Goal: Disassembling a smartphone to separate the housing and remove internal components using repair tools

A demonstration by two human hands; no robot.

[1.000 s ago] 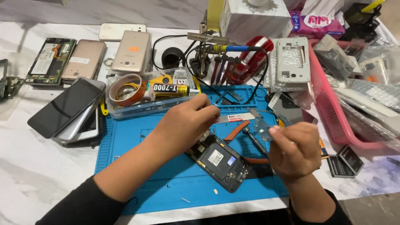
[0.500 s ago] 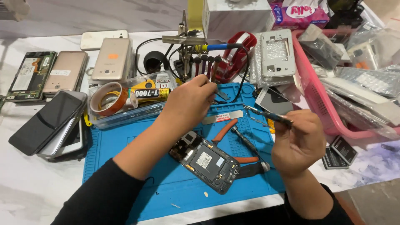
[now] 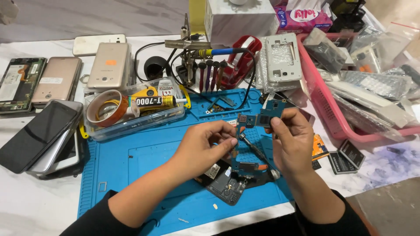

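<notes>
A small blue circuit board (image 3: 267,116) is held up above the blue work mat (image 3: 144,153). My right hand (image 3: 294,142) grips the board's right side with thumb and fingers. My left hand (image 3: 204,147) pinches the board's lower left strip. Just below the hands an opened dark phone body (image 3: 227,183) lies on the mat, with a thin metal screwdriver (image 3: 262,159) lying across it.
A clear plastic box (image 3: 131,114) with tape rolls and a glue tube sits at the mat's back left. Several phones (image 3: 57,122) lie at the left. A soldering stand with tools (image 3: 205,65) stands behind, and a pink basket (image 3: 323,105) of parts is at the right. Two small batteries (image 3: 345,157) lie near the right hand.
My left hand drew back from the tool stand and came to the board. My right hand raised the board higher and turned it towards me.
</notes>
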